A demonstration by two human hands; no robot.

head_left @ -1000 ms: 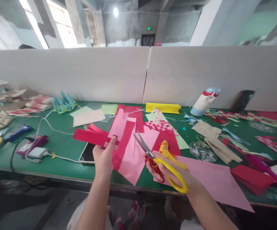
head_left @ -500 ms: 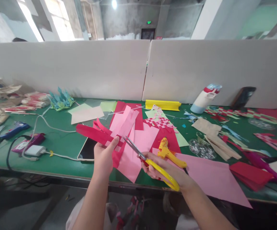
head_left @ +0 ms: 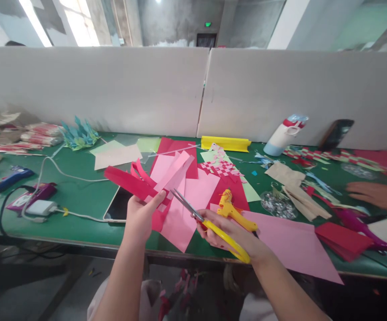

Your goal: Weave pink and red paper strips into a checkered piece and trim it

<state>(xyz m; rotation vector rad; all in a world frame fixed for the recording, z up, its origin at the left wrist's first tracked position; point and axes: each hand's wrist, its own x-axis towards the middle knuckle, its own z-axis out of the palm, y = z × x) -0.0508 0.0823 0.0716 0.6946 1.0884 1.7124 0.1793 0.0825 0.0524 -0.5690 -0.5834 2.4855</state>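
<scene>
Pinched in my left hand (head_left: 143, 214) are woven paper strips (head_left: 128, 180), red ones sticking out to the left and pink ones rising up and right. My right hand (head_left: 225, 232) grips yellow-handled scissors (head_left: 225, 238). Their blades point up and left, with the tips close to the woven strips near my left thumb. Under both hands lie pink paper sheets (head_left: 198, 196) and red paper (head_left: 169, 149). Just beyond my right hand rests a yellow glue gun (head_left: 233, 211). A phone or tablet (head_left: 117, 207) lies partly behind my left wrist.
A white bottle (head_left: 283, 136) stands near the divider (head_left: 263, 89). Another person's hand (head_left: 376, 196) rests at the right. On the left are a charger (head_left: 42, 207) with cables, a blue tool (head_left: 15, 178) and a teal paper piece (head_left: 79, 133). A yellow holder (head_left: 226, 143) is at the back.
Another person's hand has come into view at the right. The view has shifted slightly. My hands keep their hold on the strips and scissors, nearly unmoved.
</scene>
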